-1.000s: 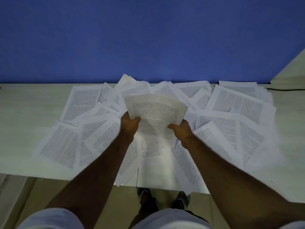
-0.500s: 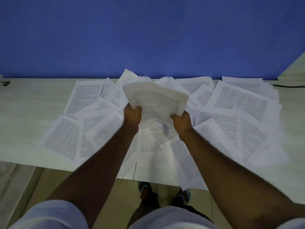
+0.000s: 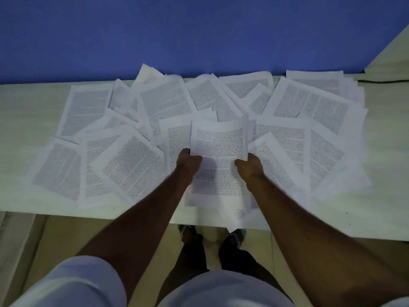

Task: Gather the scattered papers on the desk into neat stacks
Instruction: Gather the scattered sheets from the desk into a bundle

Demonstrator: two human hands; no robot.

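Observation:
Both hands hold one small bundle of printed sheets point(image 3: 219, 147) upright-facing over the middle of the desk. My left hand point(image 3: 187, 161) grips its left edge and my right hand point(image 3: 248, 165) grips its right edge. The bundle's top edge bows upward and its lower end reaches near the desk's front edge. Several loose printed papers point(image 3: 132, 167) lie scattered and overlapping across the pale desk point(image 3: 24, 111), spreading left and right point(image 3: 309, 103) of the bundle.
A blue wall point(image 3: 199, 34) stands right behind the desk. A pale surface with a dark cable point(image 3: 385, 79) sits at the far right. One sheet point(image 3: 239, 214) overhangs the front edge. My shoes point(image 3: 188, 231) show on the tiled floor below.
The held bundle has come down and toward me, turning from a tilted, bent pose to lie straight and lengthwise. Both hands keep their grip on its sides.

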